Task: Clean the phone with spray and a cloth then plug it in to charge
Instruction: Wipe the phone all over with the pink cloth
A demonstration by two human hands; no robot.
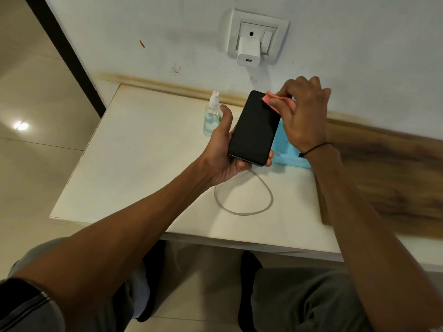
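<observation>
Phone point(254, 127): black, dark screen facing up, held tilted above the white counter point(134, 164), its top end toward the wall.
Left hand point(223, 152): grips the phone's lower half, thumb along the left edge, fingers point(269, 159) curled round the underside and showing at the bottom right corner.
Right hand point(304, 116): fingers clamped on a pink cloth point(275, 101), pressing it on the phone's upper right corner.
Spray bottle point(212, 116): clear, white nozzle, upright on the counter just left of the phone, behind the left thumb.
Blue cloth point(285, 149): lies on the counter right of the phone, under the right hand.
Cable point(244, 200): white loop on the counter below the phone.
Charger point(248, 51): white block in the wall socket point(257, 34) above the phone, its port empty.
</observation>
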